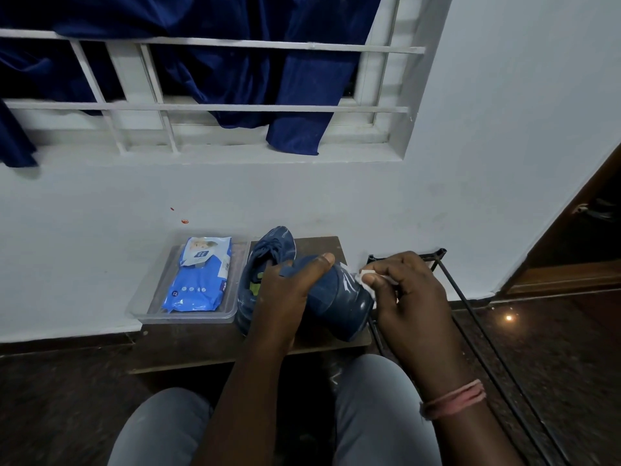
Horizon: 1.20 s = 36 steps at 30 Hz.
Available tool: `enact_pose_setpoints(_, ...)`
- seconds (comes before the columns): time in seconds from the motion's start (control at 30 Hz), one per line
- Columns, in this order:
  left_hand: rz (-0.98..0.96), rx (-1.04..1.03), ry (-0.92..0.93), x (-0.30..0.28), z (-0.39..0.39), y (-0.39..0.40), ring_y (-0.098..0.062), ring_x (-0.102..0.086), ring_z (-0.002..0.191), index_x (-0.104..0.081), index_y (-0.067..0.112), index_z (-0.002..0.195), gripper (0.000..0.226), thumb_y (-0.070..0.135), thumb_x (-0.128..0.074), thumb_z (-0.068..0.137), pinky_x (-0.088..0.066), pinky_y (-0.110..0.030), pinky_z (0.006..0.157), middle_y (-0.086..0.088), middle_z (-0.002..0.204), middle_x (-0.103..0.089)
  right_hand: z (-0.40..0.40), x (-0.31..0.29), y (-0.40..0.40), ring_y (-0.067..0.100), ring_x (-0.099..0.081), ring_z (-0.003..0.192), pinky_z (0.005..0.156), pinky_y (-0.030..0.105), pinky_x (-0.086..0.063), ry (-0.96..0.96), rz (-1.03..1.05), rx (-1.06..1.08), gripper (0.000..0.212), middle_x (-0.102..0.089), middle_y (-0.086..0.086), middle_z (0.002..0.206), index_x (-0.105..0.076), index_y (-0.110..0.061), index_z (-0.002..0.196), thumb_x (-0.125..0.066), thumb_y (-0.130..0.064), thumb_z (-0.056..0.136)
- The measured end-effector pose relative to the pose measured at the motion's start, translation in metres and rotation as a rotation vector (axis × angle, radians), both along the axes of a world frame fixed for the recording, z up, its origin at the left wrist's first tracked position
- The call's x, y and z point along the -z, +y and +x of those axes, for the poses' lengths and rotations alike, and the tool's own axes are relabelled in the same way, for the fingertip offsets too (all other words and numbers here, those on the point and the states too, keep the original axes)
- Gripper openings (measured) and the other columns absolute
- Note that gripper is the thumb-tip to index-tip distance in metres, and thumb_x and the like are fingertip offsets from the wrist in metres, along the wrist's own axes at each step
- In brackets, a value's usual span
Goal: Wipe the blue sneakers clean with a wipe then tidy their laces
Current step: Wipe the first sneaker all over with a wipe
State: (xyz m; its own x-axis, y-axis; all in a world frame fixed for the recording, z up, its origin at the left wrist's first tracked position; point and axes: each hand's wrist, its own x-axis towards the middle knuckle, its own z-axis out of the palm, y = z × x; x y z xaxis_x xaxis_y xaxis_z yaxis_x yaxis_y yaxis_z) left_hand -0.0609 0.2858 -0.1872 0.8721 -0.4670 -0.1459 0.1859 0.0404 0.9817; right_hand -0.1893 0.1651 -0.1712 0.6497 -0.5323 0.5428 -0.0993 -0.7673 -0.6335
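My left hand (291, 290) grips a blue sneaker (339, 299) lifted over the small wooden table (331, 245), thumb across its top. My right hand (403, 290) pinches a white wipe (366, 280) and presses it against the sneaker's right side. The second blue sneaker (268, 255) lies on the table behind my left hand, toe pointing at the wall, laces showing, its near part hidden by my hand.
A clear plastic tray (188, 317) on the table's left holds a blue pack of wipes (198, 277). A black metal rack (450, 280) stands to the right. White wall and barred window with a blue curtain (302, 95) lie ahead; my knees are below.
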Motion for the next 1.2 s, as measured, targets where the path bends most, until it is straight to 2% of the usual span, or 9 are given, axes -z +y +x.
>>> enact_pose_setpoints(0.1,0.010,0.104,-0.054,0.006,-0.001,0.011,-0.026,-0.076,0.094,-0.080,0.015,0.102,0.043,0.049,-0.080,0.076,-0.058,-0.054,0.094,-0.006,0.098,-0.080,0.004,0.010,-0.005,-0.001,-0.059,0.092,0.078,0.010,-0.042,0.036,0.149,-0.003,0.015,-0.065,-0.011,0.089,-0.073,-0.024,0.085,-0.071,-0.010,0.090)
enact_pose_setpoints(0.23,0.003,0.158,-0.083,0.010,0.006,0.027,-0.024,-0.076,0.097,-0.078,0.015,0.107,0.026,0.034,-0.077,0.088,-0.058,-0.047,0.094,-0.006,0.100,-0.080,0.003,0.021,-0.003,0.002,-0.067,0.093,0.080,0.019,-0.051,-0.021,0.408,-0.092,0.016,-0.071,-0.011,0.093,-0.075,-0.026,0.087,-0.073,-0.010,0.090)
enact_pose_setpoints(0.33,-0.017,0.165,-0.167,0.017,0.012,0.032,-0.023,-0.075,0.098,-0.077,0.016,0.107,0.025,0.030,-0.074,0.087,-0.058,-0.038,0.086,-0.004,0.100,-0.079,0.004,0.023,0.002,0.002,-0.068,0.092,0.078,0.013,-0.050,-0.056,0.493,-0.113,0.014,-0.074,-0.009,0.093,-0.077,-0.021,0.089,-0.072,-0.009,0.091)
enact_pose_setpoints(0.47,0.025,0.257,-0.248,0.029,0.011,0.028,-0.009,-0.074,0.092,-0.074,0.019,0.105,0.019,0.027,-0.070,0.088,-0.054,-0.017,0.076,0.005,0.098,-0.079,0.005,0.042,-0.002,0.005,-0.069,0.089,0.079,0.023,-0.053,-0.039,0.528,-0.063,0.008,-0.075,-0.008,0.093,-0.077,-0.023,0.090,-0.073,-0.015,0.091)
enact_pose_setpoints(0.57,0.050,0.303,-0.230,0.036,0.012,0.027,-0.007,-0.074,0.087,-0.074,0.019,0.102,0.011,0.018,-0.071,0.092,-0.054,-0.015,0.072,0.006,0.095,-0.080,0.005,0.059,-0.004,0.004,-0.069,0.091,0.083,0.029,-0.055,-0.009,0.549,-0.032,0.008,-0.075,-0.009,0.093,-0.077,-0.024,0.091,-0.075,-0.017,0.090)
enact_pose_setpoints(0.67,0.010,0.281,-0.197,0.046,0.015,0.031,-0.019,-0.075,0.084,-0.076,0.011,0.096,0.023,0.027,-0.076,0.081,-0.055,-0.026,0.073,-0.007,0.091,-0.079,0.002,0.073,-0.002,0.005,-0.069,0.092,0.083,0.033,-0.057,0.011,0.589,-0.099,0.009,-0.074,-0.009,0.094,-0.077,-0.024,0.092,-0.075,-0.015,0.090)
enact_pose_setpoints(0.83,-0.045,0.188,-0.119,0.067,0.011,0.048,-0.019,-0.072,0.075,-0.077,0.017,0.079,0.016,0.032,-0.082,0.076,-0.055,-0.030,0.067,-0.005,0.080,-0.075,-0.003,0.090,0.001,0.013,-0.069,0.099,0.088,0.029,-0.054,0.044,0.475,-0.296,0.011,-0.072,-0.008,0.097,-0.078,-0.022,0.095,-0.077,-0.013,0.089)
enact_pose_setpoints(1.03,-0.169,0.099,0.054,0.109,0.003,0.064,-0.032,-0.070,0.086,-0.081,0.019,0.082,0.053,0.053,-0.099,0.045,-0.054,-0.044,0.085,-0.015,0.088,-0.076,-0.003,0.109,0.006,0.011,-0.070,0.094,0.085,0.020,-0.050,0.062,0.414,-0.404,0.013,-0.073,-0.007,0.095,-0.079,-0.017,0.094,-0.078,-0.006,0.086)
enact_pose_setpoints(1.2,-0.151,0.107,0.006,0.128,0.000,0.072,-0.015,-0.068,0.069,-0.079,0.021,0.072,0.054,0.062,-0.096,0.040,-0.055,-0.026,0.067,-0.004,0.072,-0.072,0.013,0.121,0.008,0.004,-0.066,0.094,0.085,0.015,-0.048,0.116,0.357,-0.242,0.006,-0.070,-0.012,0.096,-0.078,-0.020,0.095,-0.076,-0.018,0.090)
